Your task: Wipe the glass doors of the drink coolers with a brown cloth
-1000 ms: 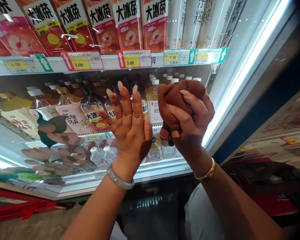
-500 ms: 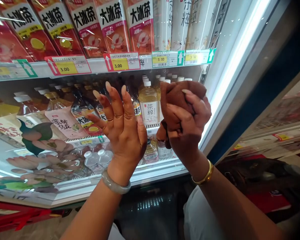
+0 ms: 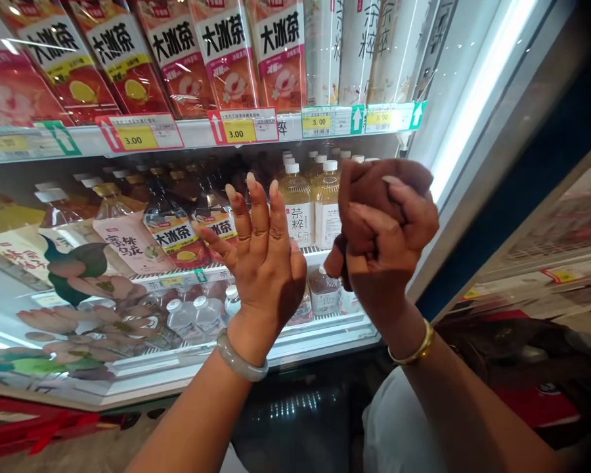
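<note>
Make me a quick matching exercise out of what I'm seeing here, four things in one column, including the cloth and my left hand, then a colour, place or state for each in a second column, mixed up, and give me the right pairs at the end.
Things
1. Cloth
2. Left hand
3. Bangle on the right wrist
4. Cartons with large black writing

Places, colours, states
A. Gold
B. On the upper shelf, above the bottles
C. Gripped in the right hand
D. Raised, with fingers spread

Right pairs: 1-C, 2-D, 3-A, 4-B
</note>
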`<act>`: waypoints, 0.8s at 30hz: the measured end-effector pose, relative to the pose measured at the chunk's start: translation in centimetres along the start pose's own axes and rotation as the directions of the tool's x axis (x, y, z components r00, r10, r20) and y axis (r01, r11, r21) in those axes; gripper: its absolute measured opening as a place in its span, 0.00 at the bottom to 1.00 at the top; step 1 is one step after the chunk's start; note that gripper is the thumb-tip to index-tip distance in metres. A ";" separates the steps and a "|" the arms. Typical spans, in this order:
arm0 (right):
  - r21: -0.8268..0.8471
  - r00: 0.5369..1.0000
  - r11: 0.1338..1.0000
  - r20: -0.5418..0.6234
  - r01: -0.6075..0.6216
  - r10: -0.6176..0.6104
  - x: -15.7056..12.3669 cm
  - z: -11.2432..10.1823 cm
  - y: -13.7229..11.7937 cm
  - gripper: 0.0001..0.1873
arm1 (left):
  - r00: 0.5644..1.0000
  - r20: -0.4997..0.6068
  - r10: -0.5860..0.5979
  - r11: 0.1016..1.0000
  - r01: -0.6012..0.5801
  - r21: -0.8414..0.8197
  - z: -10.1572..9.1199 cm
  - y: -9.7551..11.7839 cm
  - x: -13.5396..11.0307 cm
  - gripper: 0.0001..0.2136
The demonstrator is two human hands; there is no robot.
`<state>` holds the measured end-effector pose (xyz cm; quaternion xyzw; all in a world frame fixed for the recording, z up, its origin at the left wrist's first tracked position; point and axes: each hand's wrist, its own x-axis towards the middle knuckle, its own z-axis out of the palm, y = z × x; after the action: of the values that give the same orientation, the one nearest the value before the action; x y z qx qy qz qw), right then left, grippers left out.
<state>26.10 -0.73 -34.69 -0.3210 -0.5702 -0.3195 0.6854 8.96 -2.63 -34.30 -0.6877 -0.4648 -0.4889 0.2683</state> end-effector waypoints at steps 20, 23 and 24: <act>0.104 0.982 0.988 0.136 0.118 -0.132 -2.2 0.4 -2.2 0.11 | 0.995 -0.085 0.045 0.997 -0.039 0.071 0.4 0.4 -0.3 0.38; 0.092 0.984 0.987 0.109 0.134 -0.143 -1.5 0.1 -0.8 0.09 | 0.998 -0.060 0.030 0.999 -0.027 0.047 0.2 0.4 -0.3 0.38; 0.077 0.988 0.990 0.085 0.122 -0.128 -1.2 0.0 -0.2 0.10 | 0.998 -0.053 0.026 0.999 -0.024 0.040 0.2 0.4 -0.2 0.39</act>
<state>25.77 -0.79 -35.85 -0.2736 -0.6305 -0.3264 0.6489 9.40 -2.76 -34.55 -0.6746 -0.4584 -0.4945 0.3004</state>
